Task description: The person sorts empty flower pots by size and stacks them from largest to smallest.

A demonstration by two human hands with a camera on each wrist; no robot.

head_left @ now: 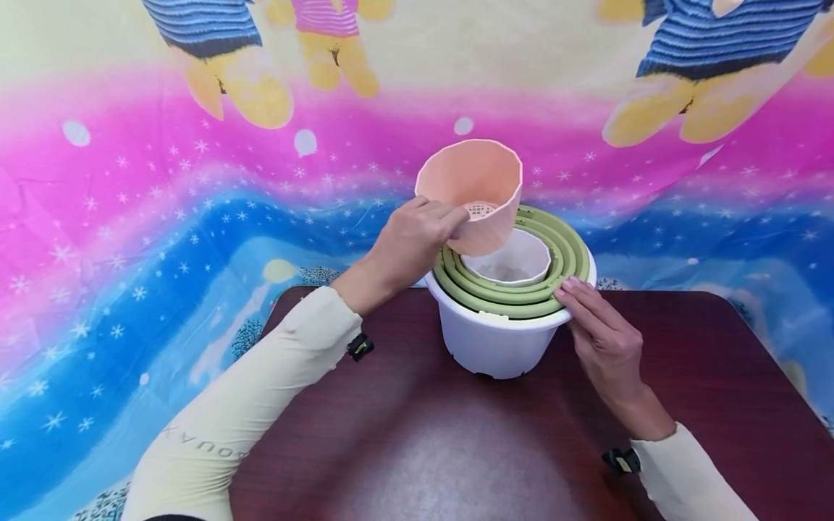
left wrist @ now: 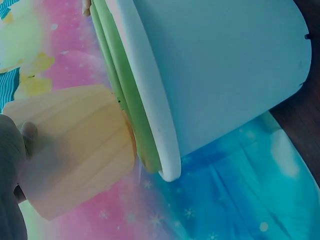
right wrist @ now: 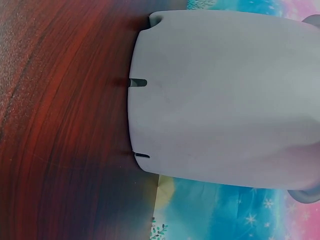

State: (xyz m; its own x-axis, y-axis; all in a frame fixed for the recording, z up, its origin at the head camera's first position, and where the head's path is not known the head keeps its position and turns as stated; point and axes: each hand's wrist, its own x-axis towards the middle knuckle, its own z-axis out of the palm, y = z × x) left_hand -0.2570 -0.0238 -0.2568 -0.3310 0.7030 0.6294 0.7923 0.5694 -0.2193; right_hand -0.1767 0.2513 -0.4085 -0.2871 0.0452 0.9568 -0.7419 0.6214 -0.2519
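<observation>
My left hand [head_left: 417,235] pinches the near rim of a peach flowerpot [head_left: 465,174], its faceted mouth tilted toward me and a grid of drain holes in its base. The peach pot is held over the back left of a nested stack. Outermost in that stack is a large white flowerpot [head_left: 498,344], upright on the table. Several green flowerpots [head_left: 576,253] sit inside it as rings, with a small white faceted pot [head_left: 524,253] at the centre. My right hand [head_left: 606,340] grips the big pot's right rim, fingertips over the edge; its thumb is hidden.
The stack stands near the far edge of a dark reddish wooden table [head_left: 404,434]. Behind hangs a pink and blue cloth [head_left: 195,210] printed with snowflakes and bears. A black wrist strap [head_left: 360,347] shows at the left cuff, another strap [head_left: 622,461] at the right.
</observation>
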